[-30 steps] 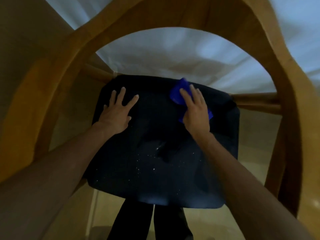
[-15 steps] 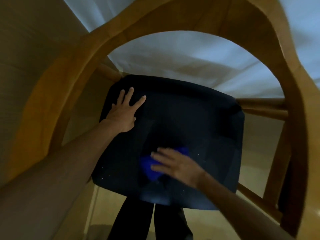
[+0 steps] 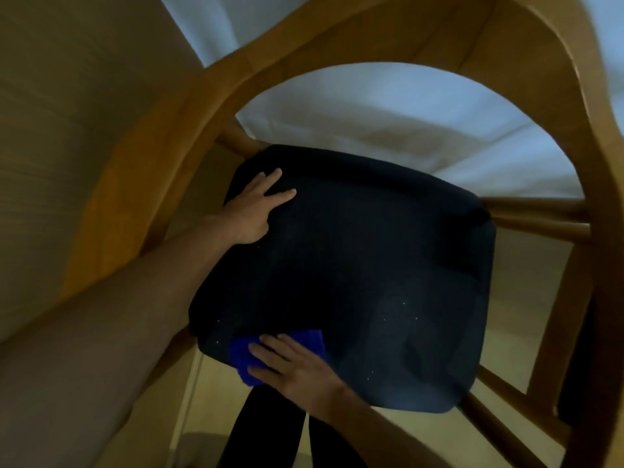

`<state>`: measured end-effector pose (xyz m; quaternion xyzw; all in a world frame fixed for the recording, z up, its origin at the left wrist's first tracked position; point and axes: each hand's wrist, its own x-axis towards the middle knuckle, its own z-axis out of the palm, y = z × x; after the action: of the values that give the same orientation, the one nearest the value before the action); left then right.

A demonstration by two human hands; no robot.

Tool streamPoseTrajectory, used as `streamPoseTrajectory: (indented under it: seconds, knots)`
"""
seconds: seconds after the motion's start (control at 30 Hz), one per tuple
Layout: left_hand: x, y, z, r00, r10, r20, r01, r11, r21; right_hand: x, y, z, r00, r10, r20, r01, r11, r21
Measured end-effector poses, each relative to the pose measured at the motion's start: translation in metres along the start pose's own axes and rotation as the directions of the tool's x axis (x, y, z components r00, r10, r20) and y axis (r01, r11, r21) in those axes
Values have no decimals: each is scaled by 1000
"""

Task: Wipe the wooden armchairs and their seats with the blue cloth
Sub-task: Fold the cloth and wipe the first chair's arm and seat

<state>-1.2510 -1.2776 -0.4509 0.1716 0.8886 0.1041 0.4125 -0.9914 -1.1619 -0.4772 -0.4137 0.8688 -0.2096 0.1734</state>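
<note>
Dark seat cushion (image 3: 371,265) is mid-wipe: blue cloth (image 3: 243,356) is pressed flat under the right hand (image 3: 297,369), left hand (image 3: 256,211) is spread flat; specks and wooden frame (image 3: 169,170) look undone.

Armchair frame (image 3: 209,106): wood, smooth, warm satin sheen, which you see along the curved rail | Seat (image 3: 371,265): dark navy woven cloth, matt, fine-textured, flecked with pale specks | Blue cloth (image 3: 241,356): bright, soft, matt, knitted-looking weave | White sheet (image 3: 388,116): cloth, matt, softly creased | Floor (image 3: 216,400): pale, smooth, slight gloss
</note>
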Motion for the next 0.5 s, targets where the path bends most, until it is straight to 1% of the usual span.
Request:
streamPoseTrajectory:
  seconds: [0.03,0.07,0.1,0.13,0.17,0.2,0.23,0.27,0.33,0.37,0.4,0.5]
  knots:
    - [-1,0,1,1000,1,-1,-1,1000,1,-1,15,-1,997,-73,34,73,997,-27]
    - [0,1,2,1000,0,-3,0,1000,3,4,32,-8,993,-114,-7,114,993,-26]
    - [1,1,3,1000,1,-8,-1,1000,12,12,54,-20,997,-62,-54,63,998,7]
    - [2,1,4,1000,5,-15,-4,1000,26,19,81,-34,989,43,-145,-41,999,22]
    - [3,1,4,1000,10,-26,-9,999,40,27,110,-50,952,205,-228,-195,979,66]
    - [3,0,4,999,15,-36,-13,999,45,36,136,-68,895,373,-245,-350,927,134]
    - [4,0,5,999,21,-44,-20,999,40,46,155,-86,814,511,-274,-482,859,170]
    - [5,0,4,998,26,-56,-24,999,28,56,165,-96,756,573,-316,-542,819,189]
    - [6,-1,1,996,31,-88,-33,999,-20,69,152,-94,699,629,-339,-610,772,175]
    - [5,-2,0,994,31,-106,-38,997,-61,67,136,-81,715,622,-321,-601,780,173]
    - [4,-2,-2,992,22,-123,-36,993,-111,62,115,-70,747,591,-303,-567,805,172]
    - [-3,4,-3,991,-22,-131,-8,975,-223,43,80,-48,898,399,-185,-379,916,132]
